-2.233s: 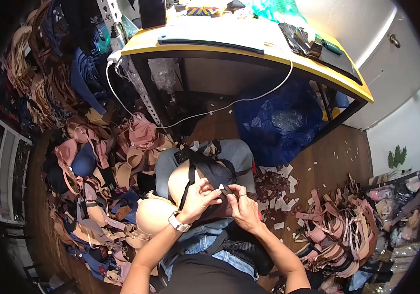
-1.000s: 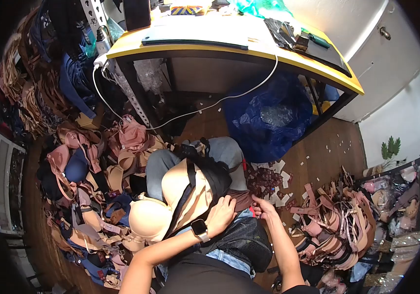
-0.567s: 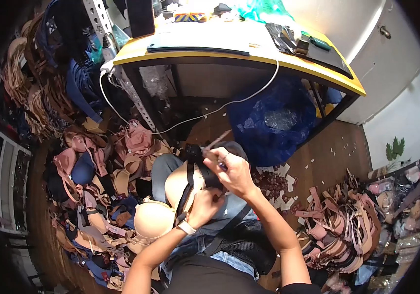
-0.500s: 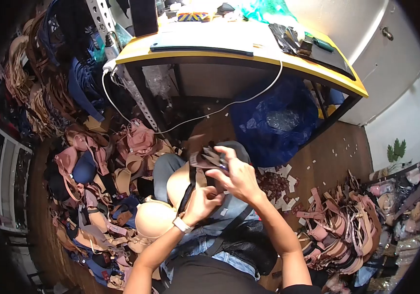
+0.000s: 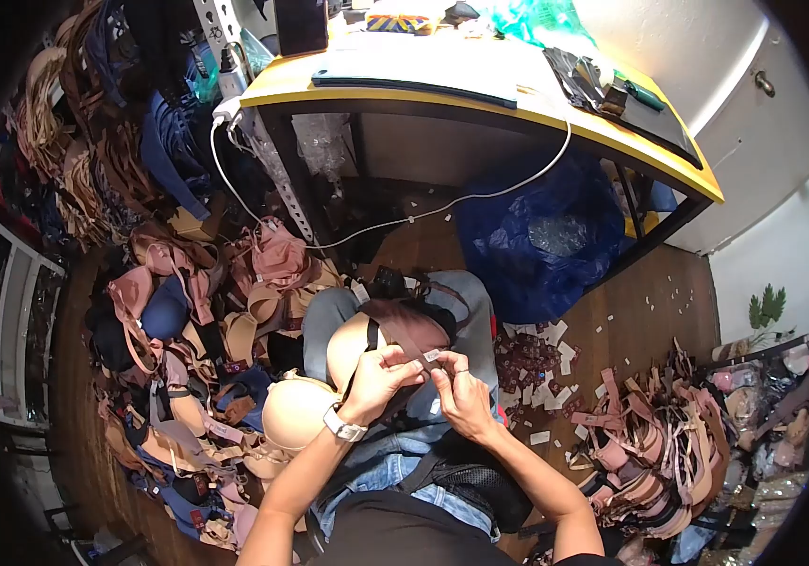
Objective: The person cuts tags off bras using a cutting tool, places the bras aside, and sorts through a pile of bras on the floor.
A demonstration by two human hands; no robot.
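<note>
Mauve bra [image 5: 419, 328] across the person's lap, partly hidden behind the hands. The left hand [image 5: 382, 385] and right hand [image 5: 466, 401] both have fingers pinching it, around a white label [image 5: 433, 356] I can't read. A beige bra [image 5: 299, 418] lies partly covered beside it; beyond, glare washes out the surface [image 5: 277, 90].

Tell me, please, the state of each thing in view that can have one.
Left hand: pinching the brown strip
Right hand: pinching at the white label
Brown strip: held between both hands
Beige bra: cups bulging upward
Blue bag: crumpled
White cable: hanging slack
Paper scraps: scattered
</note>
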